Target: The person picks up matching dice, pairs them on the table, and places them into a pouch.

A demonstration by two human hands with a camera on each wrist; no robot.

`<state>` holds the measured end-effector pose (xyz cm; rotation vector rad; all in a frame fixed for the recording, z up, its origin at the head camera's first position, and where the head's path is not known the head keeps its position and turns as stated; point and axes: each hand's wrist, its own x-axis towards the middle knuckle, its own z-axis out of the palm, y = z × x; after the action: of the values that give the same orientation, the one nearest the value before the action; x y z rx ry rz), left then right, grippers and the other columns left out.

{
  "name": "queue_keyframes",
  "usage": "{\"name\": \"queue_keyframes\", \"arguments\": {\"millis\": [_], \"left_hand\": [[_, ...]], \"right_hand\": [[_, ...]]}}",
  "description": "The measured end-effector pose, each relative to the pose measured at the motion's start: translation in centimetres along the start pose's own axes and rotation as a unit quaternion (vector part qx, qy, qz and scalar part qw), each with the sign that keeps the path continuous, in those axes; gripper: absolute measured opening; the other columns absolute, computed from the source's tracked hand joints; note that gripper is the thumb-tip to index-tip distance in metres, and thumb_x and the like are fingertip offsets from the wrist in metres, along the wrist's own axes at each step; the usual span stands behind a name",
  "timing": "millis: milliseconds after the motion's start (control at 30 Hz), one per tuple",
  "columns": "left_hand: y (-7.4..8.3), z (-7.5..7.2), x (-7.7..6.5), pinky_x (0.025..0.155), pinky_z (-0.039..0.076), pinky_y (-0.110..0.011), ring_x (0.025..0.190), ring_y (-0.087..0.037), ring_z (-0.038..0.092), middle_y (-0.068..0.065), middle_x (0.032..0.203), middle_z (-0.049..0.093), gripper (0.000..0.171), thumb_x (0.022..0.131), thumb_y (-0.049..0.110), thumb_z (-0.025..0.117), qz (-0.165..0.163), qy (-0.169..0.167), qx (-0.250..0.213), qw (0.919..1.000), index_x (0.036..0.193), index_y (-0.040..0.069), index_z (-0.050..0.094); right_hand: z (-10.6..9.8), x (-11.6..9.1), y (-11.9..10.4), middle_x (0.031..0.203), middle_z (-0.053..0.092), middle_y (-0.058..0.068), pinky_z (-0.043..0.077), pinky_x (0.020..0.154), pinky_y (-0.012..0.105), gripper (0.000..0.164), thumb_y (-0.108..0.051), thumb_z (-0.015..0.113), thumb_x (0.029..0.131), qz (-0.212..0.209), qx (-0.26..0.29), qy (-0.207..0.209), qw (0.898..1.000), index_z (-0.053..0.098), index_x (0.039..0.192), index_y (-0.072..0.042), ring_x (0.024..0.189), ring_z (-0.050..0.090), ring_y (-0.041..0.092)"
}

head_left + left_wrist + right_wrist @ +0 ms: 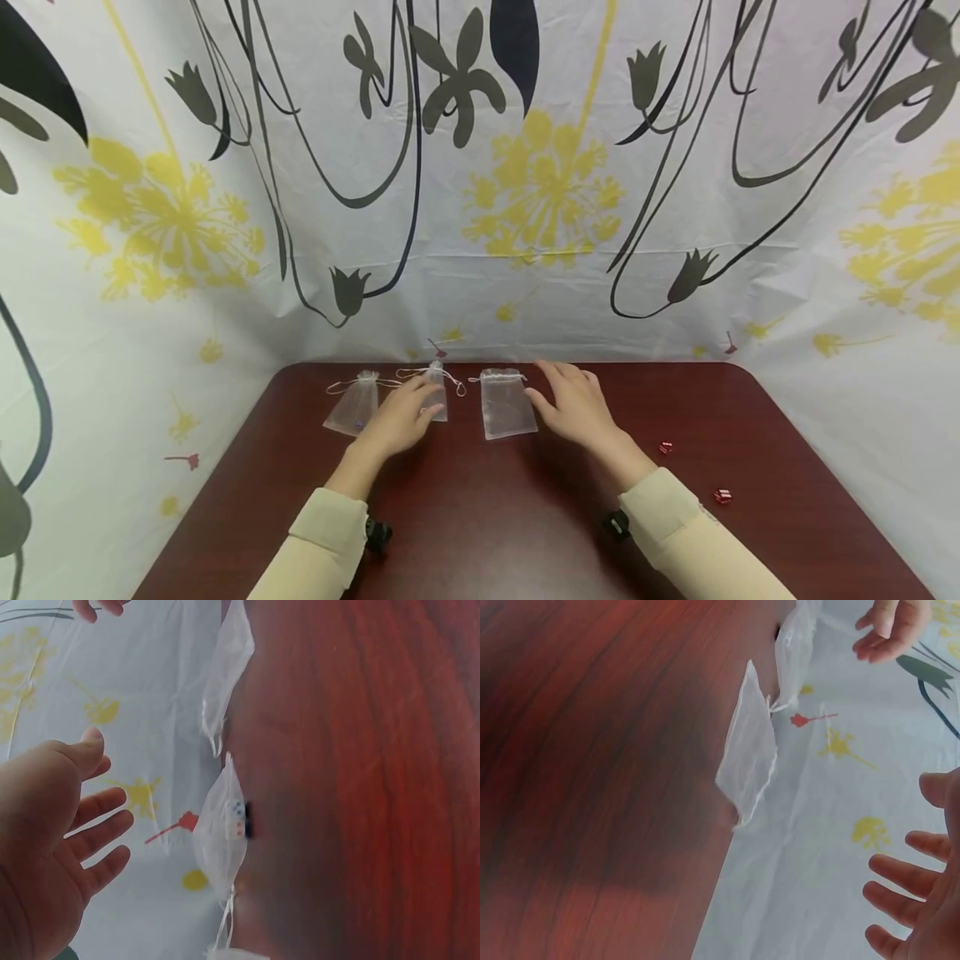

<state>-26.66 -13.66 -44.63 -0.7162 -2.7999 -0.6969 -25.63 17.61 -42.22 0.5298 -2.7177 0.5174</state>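
Three small sheer drawstring bags lie in a row at the table's far side. My left hand (401, 419) hovers between the left bag (352, 410) and the middle bag (438, 392), overlapping the middle one in the head view, its fingers loosely bent and holding nothing. Inside one bag (217, 844), the left wrist view shows white dice (235, 819) with blue and red dots. A flat bag (507, 408) lies to the right, its string drawn across the top. Just right of it is my right hand (576, 406), fingers spread and relaxed, with nothing held.
Two red dice (722, 497) (665, 447) sit on the right part of the dark red wooden table (480, 517). A white sheet (480, 317) with printed flowers hangs behind the table's far edge and along both sides.
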Motion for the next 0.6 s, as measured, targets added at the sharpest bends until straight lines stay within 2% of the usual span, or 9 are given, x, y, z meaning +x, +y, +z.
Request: {"name": "queue_keyframes", "arguments": {"millis": [133,333,433,600], "left_hand": [[0.4,0.7,0.0,0.105,0.046,-0.049,0.122,-0.03,0.059,-0.009,0.132,0.06,0.036,0.101,0.024,0.065,0.011,0.001,0.0,0.9999,0.133,0.008,0.064],[1.1,2.2,0.2,0.104,0.046,-0.048,0.117,-0.031,0.06,-0.012,0.126,0.062,0.034,0.099,0.02,0.067,0.061,0.004,0.002,0.9981,0.129,0.002,0.066],[1.6,3.1,0.2,0.104,0.047,-0.047,0.118,-0.031,0.06,-0.013,0.127,0.061,0.035,0.1,0.019,0.066,0.07,-0.011,0.001,0.9975,0.129,0.0,0.066],[2.6,4.2,0.2,0.105,0.047,-0.047,0.121,-0.032,0.059,-0.014,0.131,0.059,0.037,0.101,0.021,0.064,0.067,-0.04,0.011,0.9969,0.131,0.0,0.064]], "right_hand": [[-0.4,-1.0,1.0,0.139,0.059,0.019,0.036,0.104,0.06,0.056,-0.041,0.061,0.1,0.009,0.004,0.009,1.0,0.053,0.146,-0.009,0.13,0.051,0.038],[-0.4,-2.6,2.4,0.135,0.061,0.019,0.038,0.102,0.06,0.055,-0.04,0.064,0.099,0.013,0.008,0.025,1.0,0.056,0.142,-0.008,0.127,0.054,0.038],[-0.3,-3.4,3.2,0.134,0.062,0.02,0.039,0.101,0.061,0.055,-0.039,0.065,0.098,0.01,0.006,0.029,1.0,0.056,0.142,-0.007,0.126,0.055,0.038],[-0.6,-4.5,4.4,0.133,0.062,0.019,0.039,0.101,0.061,0.054,-0.037,0.067,0.097,0.009,0.003,0.039,0.999,0.057,0.141,-0.007,0.125,0.055,0.039]]}}
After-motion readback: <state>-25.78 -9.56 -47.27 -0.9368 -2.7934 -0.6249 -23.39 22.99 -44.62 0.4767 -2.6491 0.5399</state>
